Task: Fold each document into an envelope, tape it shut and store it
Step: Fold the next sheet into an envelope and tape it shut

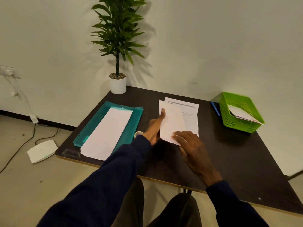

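A printed white document (190, 115) lies on the dark table (229, 161), its left part folded over to the right as a flap (172, 123). My left hand (155, 126) rests at the flap's left edge with the thumb on the paper. My right hand (191, 145) presses flat on the flap's near corner. A roll of tape (138, 133) peeks out just left of my left wrist. A green plastic basket (240, 112) at the right holds an envelope (244, 116).
A teal plastic folder (136, 118) with a long white sheet (108, 133) on it lies at the left. A blue pen (215, 108) lies beside the basket. A potted plant (118, 82) stands at the table's far corner. A white device (42, 150) and cables are on the floor.
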